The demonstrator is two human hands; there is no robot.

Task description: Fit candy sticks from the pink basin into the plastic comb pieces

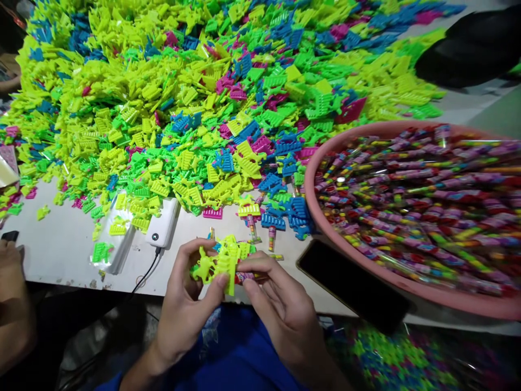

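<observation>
The left hand (185, 304) has its grip around neon-yellow toothed plastic pieces (225, 262); the right hand (287, 304) pinches a slim pink-labelled tube (245, 276).

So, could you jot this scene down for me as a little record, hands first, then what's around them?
Left hand: holding yellow-green plastic pieces
Right hand: fingers on a wrapped tube, close against those pieces
Pile ahead: plastic pieces in yellow, green, blue and pink
Pink basin: on the right, holding many colourful tubes
Phone: screen dark, beside the basin at the table's near edge
White device: left of centre, cable attached
Left edge: part of another person's arm
</observation>
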